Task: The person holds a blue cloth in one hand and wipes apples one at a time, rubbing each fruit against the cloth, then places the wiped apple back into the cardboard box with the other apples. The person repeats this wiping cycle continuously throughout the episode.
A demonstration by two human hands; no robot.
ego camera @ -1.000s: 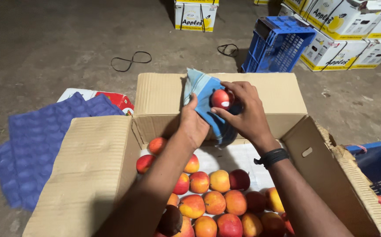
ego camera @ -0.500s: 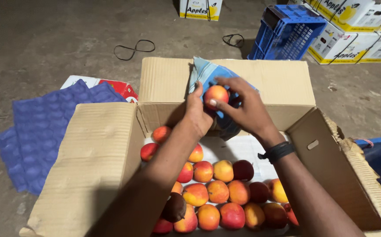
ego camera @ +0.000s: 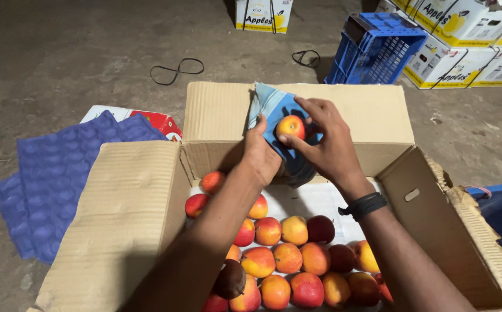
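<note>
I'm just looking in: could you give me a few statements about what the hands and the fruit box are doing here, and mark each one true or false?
1. Both hands hold one apple in a blue cloth. True.
2. The box is empty. False: many apples lie in it.
3. The right hand wears a dark wristband. True.
4. The crate behind is red. False: it is blue.
5. Purple trays lie left of the box. True.
</note>
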